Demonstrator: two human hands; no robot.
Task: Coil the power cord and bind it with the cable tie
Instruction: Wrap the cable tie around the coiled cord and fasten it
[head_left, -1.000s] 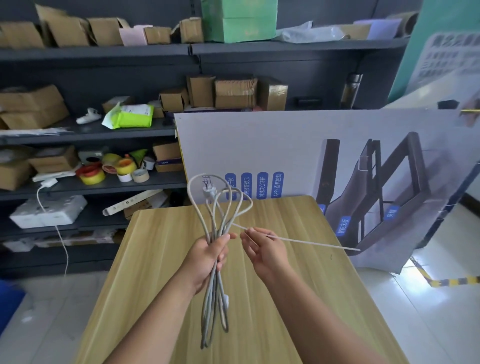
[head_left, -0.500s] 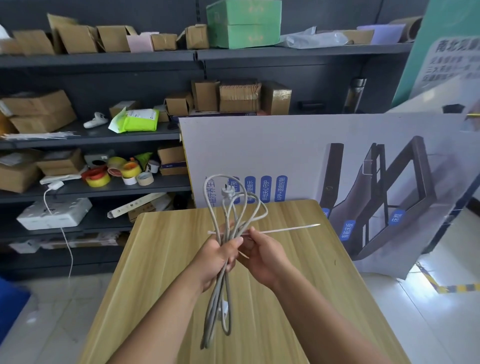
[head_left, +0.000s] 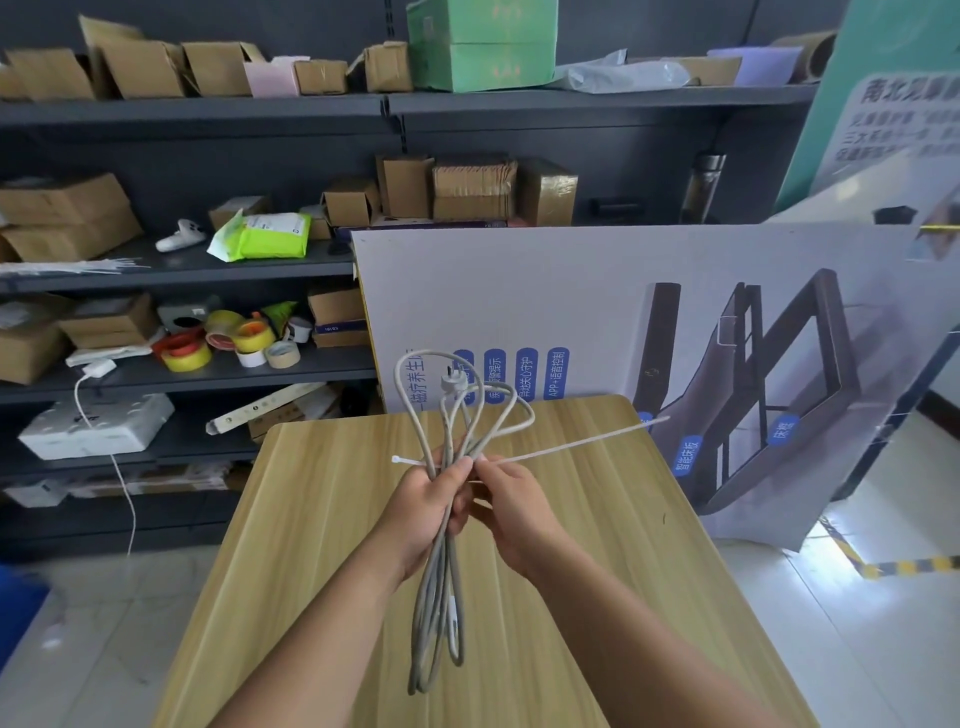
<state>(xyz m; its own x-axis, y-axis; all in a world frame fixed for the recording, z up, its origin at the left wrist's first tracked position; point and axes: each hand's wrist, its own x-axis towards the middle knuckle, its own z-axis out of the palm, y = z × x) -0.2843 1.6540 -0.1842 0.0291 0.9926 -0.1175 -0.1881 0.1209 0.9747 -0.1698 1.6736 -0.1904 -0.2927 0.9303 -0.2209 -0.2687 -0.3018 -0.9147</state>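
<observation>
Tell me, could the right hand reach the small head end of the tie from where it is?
Probably yes. The tie's head sticks out just left of the cord, but the left hand and cord lie between it and the right hand.

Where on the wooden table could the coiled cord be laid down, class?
Bare wood lies on the table left of the left hand and right of the right hand, toward the poster board. The shelves are crowded.
</observation>
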